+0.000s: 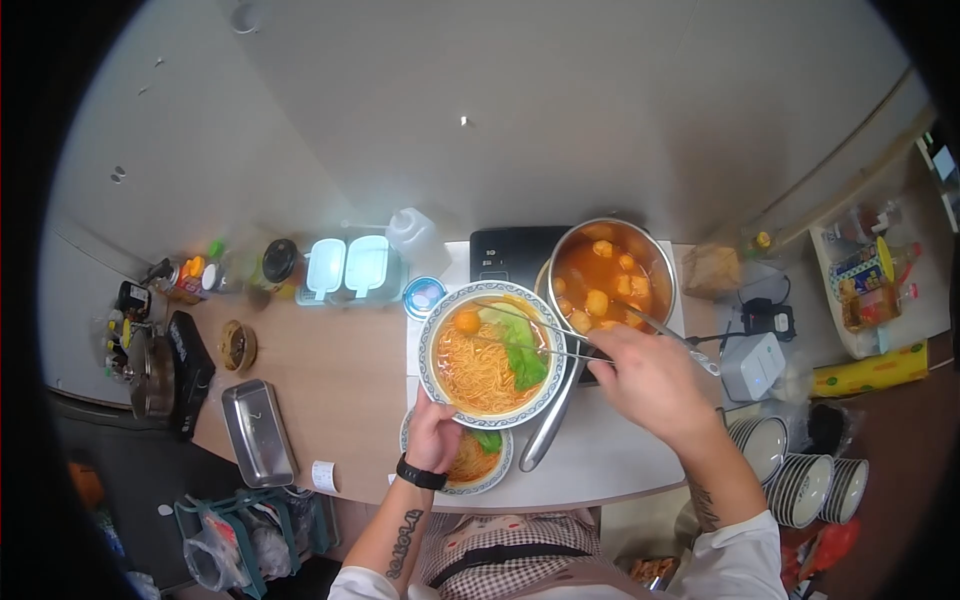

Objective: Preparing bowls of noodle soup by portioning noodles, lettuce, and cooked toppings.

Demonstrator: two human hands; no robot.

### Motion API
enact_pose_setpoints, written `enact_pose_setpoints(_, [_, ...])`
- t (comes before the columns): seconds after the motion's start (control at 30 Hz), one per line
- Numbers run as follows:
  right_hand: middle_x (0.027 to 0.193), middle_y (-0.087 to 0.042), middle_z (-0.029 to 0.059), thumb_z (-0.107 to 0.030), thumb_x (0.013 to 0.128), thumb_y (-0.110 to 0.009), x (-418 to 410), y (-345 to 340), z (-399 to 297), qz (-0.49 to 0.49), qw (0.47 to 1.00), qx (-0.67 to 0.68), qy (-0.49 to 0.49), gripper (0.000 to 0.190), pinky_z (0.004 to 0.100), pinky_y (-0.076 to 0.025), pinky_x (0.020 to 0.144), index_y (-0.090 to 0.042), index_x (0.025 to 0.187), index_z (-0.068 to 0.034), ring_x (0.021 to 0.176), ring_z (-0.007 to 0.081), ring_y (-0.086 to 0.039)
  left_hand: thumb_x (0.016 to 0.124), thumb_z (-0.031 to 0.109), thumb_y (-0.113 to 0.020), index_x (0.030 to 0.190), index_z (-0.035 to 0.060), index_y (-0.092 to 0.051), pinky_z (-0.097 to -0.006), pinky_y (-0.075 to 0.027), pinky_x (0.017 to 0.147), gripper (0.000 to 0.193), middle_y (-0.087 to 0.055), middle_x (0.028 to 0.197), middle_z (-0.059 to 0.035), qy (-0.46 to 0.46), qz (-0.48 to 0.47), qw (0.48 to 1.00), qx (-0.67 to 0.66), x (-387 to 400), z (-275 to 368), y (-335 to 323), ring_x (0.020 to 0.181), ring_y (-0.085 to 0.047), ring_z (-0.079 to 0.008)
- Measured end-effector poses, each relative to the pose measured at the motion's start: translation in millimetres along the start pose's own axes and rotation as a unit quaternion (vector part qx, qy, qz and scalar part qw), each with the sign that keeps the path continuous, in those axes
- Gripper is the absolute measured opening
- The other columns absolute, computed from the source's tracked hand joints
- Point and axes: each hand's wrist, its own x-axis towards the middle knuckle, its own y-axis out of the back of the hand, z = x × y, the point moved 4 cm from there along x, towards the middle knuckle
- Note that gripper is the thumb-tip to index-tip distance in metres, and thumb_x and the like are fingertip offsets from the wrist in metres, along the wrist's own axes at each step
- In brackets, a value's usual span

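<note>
My left hand [435, 435] grips the lower rim of a blue-patterned bowl [429, 390], lifted above the table. Inside it lie noodles [480, 367] in red-orange broth, green leaves [521, 356] and a round orange ball [466, 321]. In my right hand [645, 379] is a pair of metal tongs [551, 351], whose tips reach over the noodles near the ball. Just right of the bowl, a steel pot [667, 247] holds orange broth with several chunks and balls; a metal utensil [667, 330] leans in it. A second noodle bowl [506, 469] stands partly hidden below the first.
Under the pot is a black induction cooker [499, 251]; the pot's handle [547, 427] points toward me. Teal lidded containers [349, 266] and a plastic squeeze bottle [412, 232] line the back. Left sits a steel tray [259, 431]. Stacked bowls [799, 487] stand lower right.
</note>
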Motion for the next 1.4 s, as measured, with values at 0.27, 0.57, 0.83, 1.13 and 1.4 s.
enact_pose_setpoints(0.27, [0.093, -0.073, 0.015, -0.018, 0.086, -0.071, 0.1, 43.5, 71.8, 0.045, 0.987, -0.123, -0.089, 0.02, 0.0455, -0.057, 0.079, -0.074, 0.1, -0.005, 0.088, 0.0343, -0.071, 0.084, 0.0, -0.048, 0.158, 0.0051, -0.028, -0.0463, -0.04, 0.117, 0.077, -0.045, 0.154, -0.0147, -0.003, 0.001, 1.0, 0.001, 3.4, -0.6, 0.8, 0.141, -0.046, -0.0291])
enact_pose_setpoints(0.57, [0.09, -0.072, 0.0164, -0.015, 0.086, -0.069, 13.1, 19.3, 76.6, 0.028, 0.988, -0.13, -0.074, 0.015, 0.046, -0.056, 0.077, -0.073, 0.096, -0.005, 0.083, 0.0356, -0.07, 0.085, 0.0, -0.049, 0.158, 0.0046, -0.028, -0.0434, -0.038, 0.118, 0.076, -0.045, 0.154, -0.0141, -0.012, -0.001, 1.0, -0.004, 6.9, -0.7, 0.5, 0.142, -0.045, -0.0276])
enact_pose_setpoints(0.83, [0.093, -0.072, 0.0146, -0.018, 0.088, -0.069, -11.9, 42.3, 1.0, 0.032, 0.999, -0.005, -0.003, 0.019, 0.0458, -0.055, 0.071, -0.072, 0.103, -0.006, 0.079, 0.0355, -0.07, 0.085, -0.002, -0.049, 0.157, 0.0031, -0.029, -0.0414, -0.035, 0.118, 0.075, -0.045, 0.154, -0.0132, 0.001, 0.014, 1.0, -0.012, 4.4, -2.9, 2.4, 0.141, -0.045, -0.0254])
enact_pose_setpoints(1.13, [0.088, -0.069, 0.014, -0.019, 0.089, -0.068, -12.1, 28.1, -15.6, -0.015, 0.999, -0.006, 0.041, 0.021, 0.0453, -0.055, 0.069, -0.069, 0.105, -0.005, 0.076, 0.0347, -0.069, 0.085, -0.002, -0.048, 0.158, 0.0038, -0.028, -0.0411, -0.037, 0.118, 0.076, -0.045, 0.154, -0.0131, -0.001, 0.018, 1.0, -0.007, -1.9, -3.8, 1.9, 0.141, -0.045, -0.0258])
enact_pose_setpoints(1.4, [0.087, -0.073, 0.0165, -0.016, 0.084, -0.068, -7.3, 45.2, 72.5, -0.013, 0.975, -0.18, -0.132, 0.014, 0.0481, -0.056, 0.079, -0.076, 0.092, -0.007, 0.084, 0.0365, -0.071, 0.085, 0.003, -0.052, 0.158, 0.0063, -0.028, -0.0451, -0.04, 0.119, 0.077, -0.045, 0.154, -0.0128, -0.006, 0.009, 1.0, 0.001, 1.0, -5.3, -1.5, 0.142, -0.047, -0.0281])
